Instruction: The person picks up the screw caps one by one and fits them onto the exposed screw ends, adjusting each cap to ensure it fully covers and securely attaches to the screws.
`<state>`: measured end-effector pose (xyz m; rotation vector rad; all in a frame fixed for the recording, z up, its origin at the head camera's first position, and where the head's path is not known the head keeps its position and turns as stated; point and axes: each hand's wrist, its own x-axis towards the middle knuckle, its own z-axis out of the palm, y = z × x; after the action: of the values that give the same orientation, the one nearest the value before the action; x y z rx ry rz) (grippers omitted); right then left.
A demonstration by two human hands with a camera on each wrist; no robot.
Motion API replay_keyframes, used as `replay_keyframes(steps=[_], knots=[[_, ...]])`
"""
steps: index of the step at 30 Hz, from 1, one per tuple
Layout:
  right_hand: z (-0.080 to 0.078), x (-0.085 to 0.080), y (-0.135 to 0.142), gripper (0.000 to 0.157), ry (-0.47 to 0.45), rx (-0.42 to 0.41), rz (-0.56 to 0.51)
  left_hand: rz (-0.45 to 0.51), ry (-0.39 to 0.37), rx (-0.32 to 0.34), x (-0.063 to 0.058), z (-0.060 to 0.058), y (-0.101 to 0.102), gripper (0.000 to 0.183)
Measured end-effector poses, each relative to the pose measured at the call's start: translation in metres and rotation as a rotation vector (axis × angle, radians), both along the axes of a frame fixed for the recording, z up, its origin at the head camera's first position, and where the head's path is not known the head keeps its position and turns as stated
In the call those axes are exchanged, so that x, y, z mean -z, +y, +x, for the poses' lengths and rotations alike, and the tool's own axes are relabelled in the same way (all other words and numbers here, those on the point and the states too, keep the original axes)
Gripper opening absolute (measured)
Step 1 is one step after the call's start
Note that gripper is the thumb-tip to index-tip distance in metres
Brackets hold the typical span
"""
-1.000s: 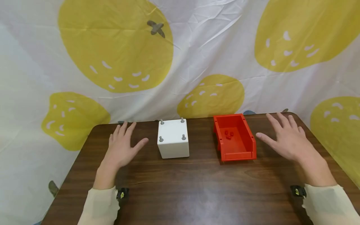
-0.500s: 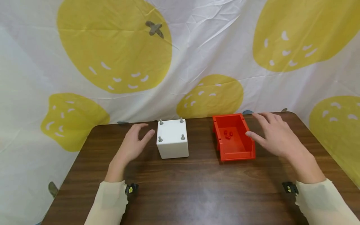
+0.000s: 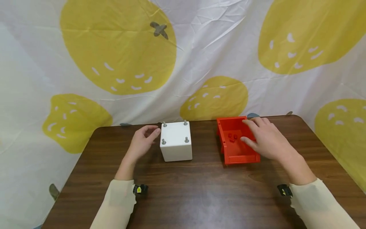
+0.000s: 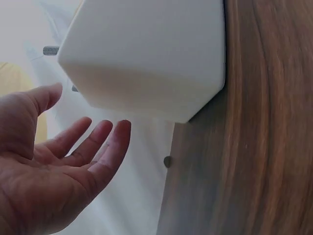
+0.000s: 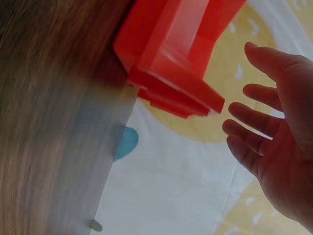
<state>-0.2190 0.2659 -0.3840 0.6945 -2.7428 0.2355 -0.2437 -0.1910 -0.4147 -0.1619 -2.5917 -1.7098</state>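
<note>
A white block (image 3: 175,149) stands on the table, with metal threaded studs (image 3: 186,139) rising from the corners of its top. Right beside its left side is my left hand (image 3: 142,142), fingers loosely bent and holding nothing. In the left wrist view the palm and fingers (image 4: 117,147) face the block (image 4: 146,44) with a gap between. My right hand (image 3: 267,138) hangs over the right wall of a red bin (image 3: 240,159), its fingers spread and nothing in them. Several small red pieces (image 3: 232,140) lie on the bin's floor.
The brown wooden table (image 3: 200,197) carries the block and the bin near its back edge. Behind it hangs a white cloth (image 3: 200,47) printed with yellow fruit. Each wrist wears a small black camera, one (image 3: 140,189) at the left cuff.
My left hand has moved right to the block's side, its fingers bending more. My right hand has moved left, from beside the bin to over its right wall. The block and bin stay put.
</note>
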Motion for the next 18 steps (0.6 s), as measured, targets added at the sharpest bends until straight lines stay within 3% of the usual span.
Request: replay_keyframes(steps=[9, 13, 18], knots=[[-0.007, 0.01, -0.019, 0.054, -0.018, -0.084, 0.008, 0.257, -0.096, -0.051, 0.007, -0.006, 0.008, 0.043], [-0.013, 0.014, -0.028, 0.047, -0.05, -0.121, 0.011, 0.274, -0.115, -0.089, 0.01, -0.009, 0.012, 0.041], [-0.019, 0.02, -0.038, 0.039, -0.174, -0.104, -0.001, 0.262, -0.123, -0.128, 0.011, -0.01, 0.015, 0.04]])
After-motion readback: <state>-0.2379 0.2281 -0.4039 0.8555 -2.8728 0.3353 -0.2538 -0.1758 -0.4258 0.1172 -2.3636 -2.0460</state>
